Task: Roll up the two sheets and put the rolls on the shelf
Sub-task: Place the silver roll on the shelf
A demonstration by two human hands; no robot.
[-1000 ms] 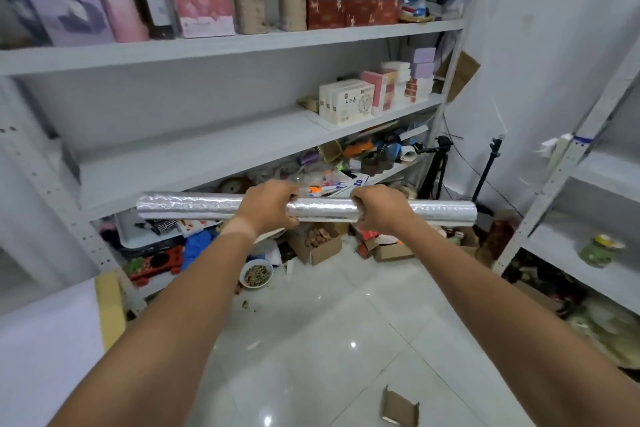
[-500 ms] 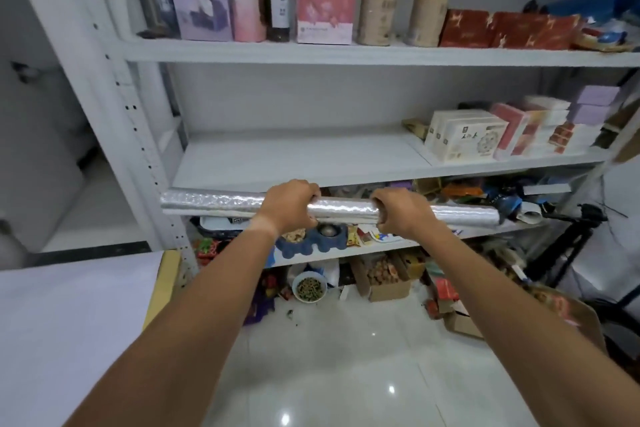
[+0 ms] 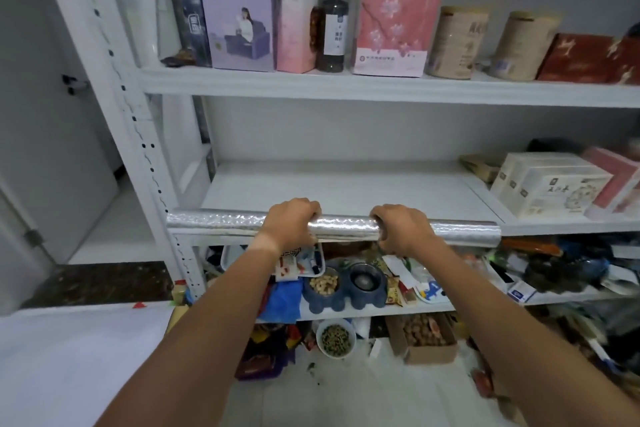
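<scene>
I have the silver foil roll gripped in both fists, my left hand wrapped over it a little left of its middle and my right hand curled round it just beside, the tube lying level along the front edge of the middle shelf of the white metal rack. By my reckoning the rolling of this sheet is done and I am at the placing step: the next move calls for pushing the roll forward over the lip onto the bare pale board, keeping it level so neither end catches the left upright or the cream box standing at the right, then loosening both fists. I see no second roll on the shelves, so I take it another sheet is still to do. The roll is a long, slim cylinder with a crinkled, embossed metallic skin that catches the light; it looks light and easily dented, so a hard squeeze could crease it. The shelf board is smooth and flat, so the tube may roll once I let go.
</scene>
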